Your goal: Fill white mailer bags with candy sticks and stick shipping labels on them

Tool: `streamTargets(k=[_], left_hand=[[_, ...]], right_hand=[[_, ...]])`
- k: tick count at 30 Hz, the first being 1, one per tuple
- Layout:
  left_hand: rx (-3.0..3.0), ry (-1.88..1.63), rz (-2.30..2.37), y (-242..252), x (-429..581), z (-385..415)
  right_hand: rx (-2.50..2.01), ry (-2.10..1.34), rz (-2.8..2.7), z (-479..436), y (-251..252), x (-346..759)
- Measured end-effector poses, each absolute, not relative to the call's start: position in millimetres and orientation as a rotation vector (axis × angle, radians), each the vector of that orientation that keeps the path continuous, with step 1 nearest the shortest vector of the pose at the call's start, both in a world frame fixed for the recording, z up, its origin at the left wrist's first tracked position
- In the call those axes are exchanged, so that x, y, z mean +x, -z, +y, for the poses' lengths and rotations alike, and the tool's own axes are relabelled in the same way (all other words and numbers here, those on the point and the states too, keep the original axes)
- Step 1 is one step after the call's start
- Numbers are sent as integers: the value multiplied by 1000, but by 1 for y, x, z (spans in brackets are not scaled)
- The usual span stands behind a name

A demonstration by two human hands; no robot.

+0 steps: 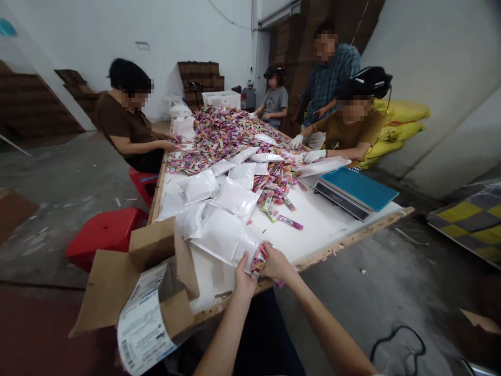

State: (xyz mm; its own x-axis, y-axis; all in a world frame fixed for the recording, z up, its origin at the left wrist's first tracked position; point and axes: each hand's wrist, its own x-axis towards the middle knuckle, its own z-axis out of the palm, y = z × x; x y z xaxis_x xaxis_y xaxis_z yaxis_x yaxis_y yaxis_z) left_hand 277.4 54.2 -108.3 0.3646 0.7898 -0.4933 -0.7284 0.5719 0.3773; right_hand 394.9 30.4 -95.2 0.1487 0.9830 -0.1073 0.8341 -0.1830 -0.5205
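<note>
Head view, clock from frame centre: white poly mailer [223, 235] at 7 o'clock, lying on the table [317, 230], mouth toward the wearer near the edge. Left hand [246, 275] pinches the mailer's near rim, thumb on top; right hand [276, 262] is at the mouth on colourful sachets [259, 257], finger closure can't tell. Hands close together. To do it well, likely: hold the rim wide, push sachets deep, keep the mouth over the tabletop so none spill at 6 o'clock. Sachet pile [230, 133] at 12.
</note>
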Motion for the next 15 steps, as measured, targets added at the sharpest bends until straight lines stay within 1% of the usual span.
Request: streamTargets(k=[3, 10, 15], left_hand=[[122, -957, 687, 106, 278, 53], [180, -950, 687, 109, 279, 55], [304, -952, 797, 106, 277, 42]], right_hand=[[-2135, -626, -1722, 32, 95, 396], [-2079, -601, -1660, 32, 99, 395], [-2127, -640, -1609, 33, 102, 396]])
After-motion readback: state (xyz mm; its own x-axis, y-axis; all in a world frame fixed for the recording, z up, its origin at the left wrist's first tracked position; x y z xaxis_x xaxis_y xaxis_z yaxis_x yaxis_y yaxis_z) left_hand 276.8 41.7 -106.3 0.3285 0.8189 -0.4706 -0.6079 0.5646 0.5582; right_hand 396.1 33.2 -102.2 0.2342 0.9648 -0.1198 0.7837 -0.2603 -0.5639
